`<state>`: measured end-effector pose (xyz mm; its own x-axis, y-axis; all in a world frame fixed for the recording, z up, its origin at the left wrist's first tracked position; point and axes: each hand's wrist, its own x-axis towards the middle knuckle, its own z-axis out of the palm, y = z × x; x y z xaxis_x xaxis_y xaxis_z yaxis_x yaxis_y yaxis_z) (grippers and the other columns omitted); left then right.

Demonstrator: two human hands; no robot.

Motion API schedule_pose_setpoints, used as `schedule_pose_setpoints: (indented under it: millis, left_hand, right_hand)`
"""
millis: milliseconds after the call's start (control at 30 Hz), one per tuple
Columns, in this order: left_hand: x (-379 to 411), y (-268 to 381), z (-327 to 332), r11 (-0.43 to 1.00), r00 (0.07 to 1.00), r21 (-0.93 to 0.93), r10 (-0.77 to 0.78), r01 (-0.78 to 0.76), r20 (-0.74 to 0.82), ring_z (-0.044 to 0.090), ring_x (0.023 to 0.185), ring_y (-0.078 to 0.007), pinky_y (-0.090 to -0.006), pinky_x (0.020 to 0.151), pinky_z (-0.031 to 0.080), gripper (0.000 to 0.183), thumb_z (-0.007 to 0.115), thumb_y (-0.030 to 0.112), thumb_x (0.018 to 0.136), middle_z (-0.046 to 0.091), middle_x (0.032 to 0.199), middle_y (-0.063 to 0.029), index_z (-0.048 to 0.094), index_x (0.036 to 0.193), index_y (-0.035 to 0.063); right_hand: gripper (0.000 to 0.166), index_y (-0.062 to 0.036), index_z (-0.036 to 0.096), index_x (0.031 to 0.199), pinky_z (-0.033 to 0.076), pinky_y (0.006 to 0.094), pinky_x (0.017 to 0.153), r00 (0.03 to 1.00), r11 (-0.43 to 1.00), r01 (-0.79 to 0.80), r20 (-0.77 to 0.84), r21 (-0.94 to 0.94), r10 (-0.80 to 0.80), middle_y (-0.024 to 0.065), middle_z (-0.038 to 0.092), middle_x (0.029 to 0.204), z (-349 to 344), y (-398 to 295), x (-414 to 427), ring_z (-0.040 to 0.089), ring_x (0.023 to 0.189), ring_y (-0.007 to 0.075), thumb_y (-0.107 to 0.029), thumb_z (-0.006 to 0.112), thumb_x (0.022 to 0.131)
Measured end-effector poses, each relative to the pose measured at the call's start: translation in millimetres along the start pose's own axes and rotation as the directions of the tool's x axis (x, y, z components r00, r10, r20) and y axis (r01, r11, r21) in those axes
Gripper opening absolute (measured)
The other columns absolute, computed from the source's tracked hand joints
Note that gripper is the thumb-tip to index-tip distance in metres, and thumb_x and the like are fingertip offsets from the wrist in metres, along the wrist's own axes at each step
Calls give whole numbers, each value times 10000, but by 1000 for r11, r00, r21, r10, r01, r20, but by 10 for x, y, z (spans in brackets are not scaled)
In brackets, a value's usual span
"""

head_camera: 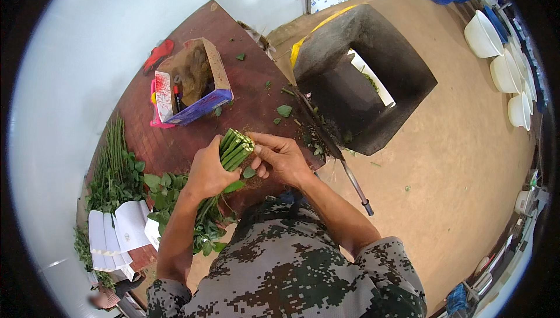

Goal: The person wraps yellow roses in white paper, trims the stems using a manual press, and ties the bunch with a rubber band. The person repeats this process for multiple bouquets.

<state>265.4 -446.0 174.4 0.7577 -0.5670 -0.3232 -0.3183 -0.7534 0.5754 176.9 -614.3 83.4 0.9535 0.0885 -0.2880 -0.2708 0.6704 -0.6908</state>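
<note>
My left hand point(209, 170) is wrapped around a bundle of green stems point(236, 148), their pale cut ends turned up and to the right. Leaves of the bundle point(210, 222) hang below my left forearm. At the cut ends, the thumb and forefinger of my right hand point(280, 158) touch the bundle's edge; whether they pinch something thin there cannot be made out. Both hands are over the near part of a dark red table point(258, 108). Along its right edge lies a long blade point(321, 125) with a metal pipe handle point(356, 187).
A cardboard box point(197, 108) with a marker stands on the table, a red glove point(159, 55) behind it. More leafy stems point(111, 165) and papers point(131, 226) lie left. A dark open chute point(350, 99) stands right. Basins point(483, 34) line the far right; a person point(107, 296) is at lower left.
</note>
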Motion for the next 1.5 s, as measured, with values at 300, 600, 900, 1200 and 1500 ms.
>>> schedule_pose_setpoints:
  millis: [300,600,900,1200,1500]
  left_hand:
    - [-15,13,0,1000,998,-1,12,-12,55,648,914,-412,-418,777,502,608,760,193,657,645,917,-263,490,1138,-63]
    - [4,-37,-4,1000,998,17,11,-12,56,628,919,-438,-439,765,500,599,756,195,651,640,913,-266,487,1128,-49]
    - [57,-12,91,999,999,40,-25,24,25,664,897,-391,-411,761,510,518,753,158,664,650,889,-229,500,1072,-35]
    - [92,-55,77,999,999,-13,36,-36,-30,649,877,-419,-426,732,510,465,737,155,672,651,854,-243,508,1035,-24]
    - [113,-143,192,995,995,-17,94,-94,-26,653,856,-340,-401,708,512,508,784,195,666,661,847,-197,508,1042,-7]
  right_hand:
    - [257,-30,639,1192,519,238,556,997,956,35,73,-292,-14,39,674,766,-69,-126,81,629,631,93,-91,578,950]
    - [223,-14,641,1116,512,230,555,997,983,46,64,-179,-35,20,657,745,-41,28,174,605,613,69,-61,551,918]
    - [120,-38,589,1000,402,210,509,978,982,169,-107,-81,-177,-43,549,666,14,331,178,507,583,19,-24,570,882]
    - [152,-11,602,978,403,244,537,986,922,122,-65,-368,-156,-16,582,705,-29,181,68,477,627,35,-120,661,891]
    - [167,-17,646,866,484,379,643,959,681,283,185,-675,-214,129,649,750,205,-255,-270,632,687,253,-175,686,827]
